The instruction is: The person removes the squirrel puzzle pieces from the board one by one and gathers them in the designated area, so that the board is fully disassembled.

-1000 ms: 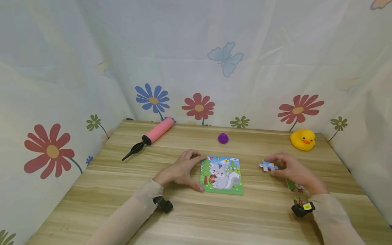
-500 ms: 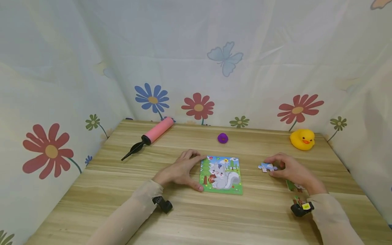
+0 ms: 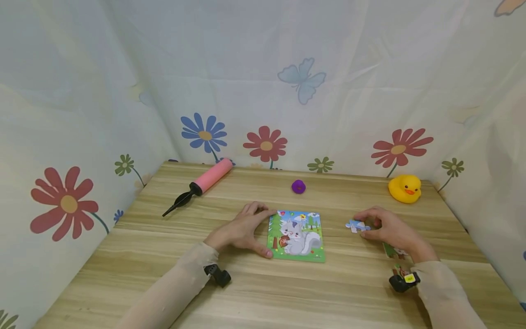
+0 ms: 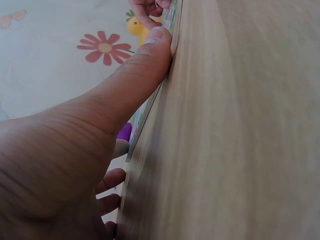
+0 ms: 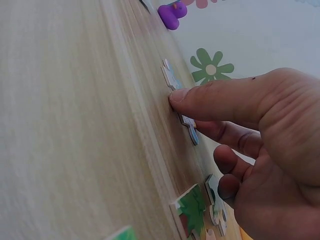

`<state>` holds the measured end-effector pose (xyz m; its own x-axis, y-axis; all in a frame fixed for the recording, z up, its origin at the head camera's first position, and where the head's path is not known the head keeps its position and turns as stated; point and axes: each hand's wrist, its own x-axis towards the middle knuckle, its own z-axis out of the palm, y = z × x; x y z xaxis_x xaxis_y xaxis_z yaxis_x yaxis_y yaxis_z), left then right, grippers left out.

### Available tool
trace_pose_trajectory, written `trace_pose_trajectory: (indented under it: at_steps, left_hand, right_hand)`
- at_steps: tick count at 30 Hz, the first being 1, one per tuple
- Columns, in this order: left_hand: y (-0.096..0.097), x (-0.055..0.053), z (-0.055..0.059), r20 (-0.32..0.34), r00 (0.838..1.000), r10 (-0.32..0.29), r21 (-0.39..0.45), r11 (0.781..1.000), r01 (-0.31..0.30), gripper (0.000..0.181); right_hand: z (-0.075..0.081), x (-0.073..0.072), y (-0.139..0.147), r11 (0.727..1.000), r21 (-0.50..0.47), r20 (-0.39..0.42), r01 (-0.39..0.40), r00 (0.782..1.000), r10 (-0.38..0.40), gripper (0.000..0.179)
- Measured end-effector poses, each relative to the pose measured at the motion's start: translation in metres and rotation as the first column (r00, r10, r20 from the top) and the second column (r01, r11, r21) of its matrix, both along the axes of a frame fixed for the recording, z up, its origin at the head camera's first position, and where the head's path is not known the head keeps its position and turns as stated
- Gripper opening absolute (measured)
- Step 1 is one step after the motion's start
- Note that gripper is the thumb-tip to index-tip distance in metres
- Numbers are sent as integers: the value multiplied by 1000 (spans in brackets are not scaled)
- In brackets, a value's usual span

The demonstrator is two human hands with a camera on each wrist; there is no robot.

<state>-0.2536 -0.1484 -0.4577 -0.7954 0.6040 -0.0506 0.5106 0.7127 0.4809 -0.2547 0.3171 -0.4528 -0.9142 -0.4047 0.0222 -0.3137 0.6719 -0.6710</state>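
A square squirrel picture (image 3: 302, 237) lies flat on the wooden table. My left hand (image 3: 242, 230) spans its left edge, the straight thumb at the near corner and the index finger at the far corner. In the left wrist view that thumb (image 4: 137, 67) presses along the card's edge. To the right of the picture, my right hand (image 3: 388, 228) pinches a pale blue jigsaw piece (image 3: 355, 225) between thumb and index finger. The piece (image 5: 190, 131) is nearly flat, close over the tabletop; its far side is partly hidden by the thumb.
Several more jigsaw pieces (image 5: 192, 207), green and brown, lie beneath and beside the right wrist. Farther back are a yellow rubber duck (image 3: 404, 189), a small purple duck (image 3: 298, 186) and a pink hand pump (image 3: 213, 176). A flowered curtain (image 3: 230, 82) encloses the table.
The jigsaw piece has turned a little in the right fingers and shifted slightly left and nearer. My left hand and the squirrel picture stay in place.
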Motion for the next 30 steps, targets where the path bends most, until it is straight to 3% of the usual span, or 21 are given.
trace_pose_trajectory:
  at_steps: [10, 18, 25, 30]
  left_hand:
    - [0, 0, 2, 5, 1000, -1, 3, 1000, 1, 123]
    - [0, 1, 1, -2, 1000, -2, 9, 1000, 2, 124]
    - [-1, 1, 1, -4, 1000, 0, 8, 1000, 0, 124]
    - [0, 1, 1, -2, 1000, -12, 24, 1000, 12, 124]
  right_hand:
    - [3, 0, -2, 1000, -23, 28, 9, 1000, -8, 47]
    - [20, 2, -11, 991, -97, 11, 96, 995, -96, 71]
    - [38, 9, -24, 966, -253, -5, 59, 998, -63, 78]
    - [48, 10, -35, 958, -286, -21, 31, 999, -39, 88]
